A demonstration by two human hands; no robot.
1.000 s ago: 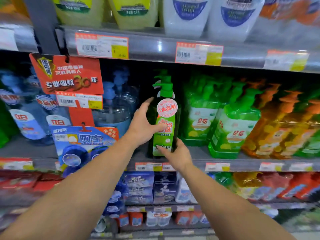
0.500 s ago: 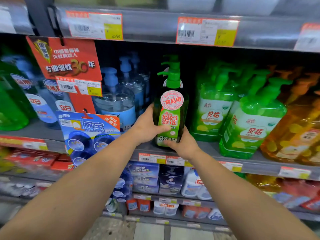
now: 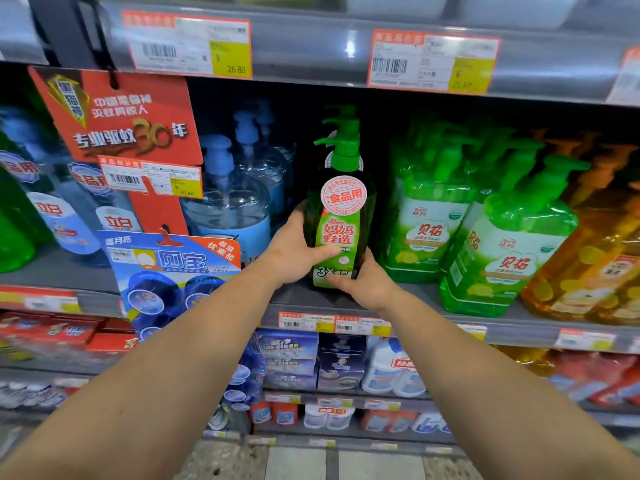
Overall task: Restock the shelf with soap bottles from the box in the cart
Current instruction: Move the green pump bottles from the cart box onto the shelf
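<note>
Your left hand [image 3: 294,252] grips the dark green soap bottle [image 3: 341,216] around its left side, thumb across the label. Your right hand [image 3: 363,284] holds its lower right corner from below. The bottle stands upright at the front edge of the shelf [image 3: 214,299], between the blue pump bottles [image 3: 228,206] and the light green bottles [image 3: 429,216], with 2 more green pumps lined up behind it.

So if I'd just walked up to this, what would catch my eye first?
Probably the dark green pump bottle at the centre of the shelf, gripped by the left hand at its side and the right hand at its base. Next, the big red hanging sign at upper left, then the bright green bottles beside it on the right.
</note>
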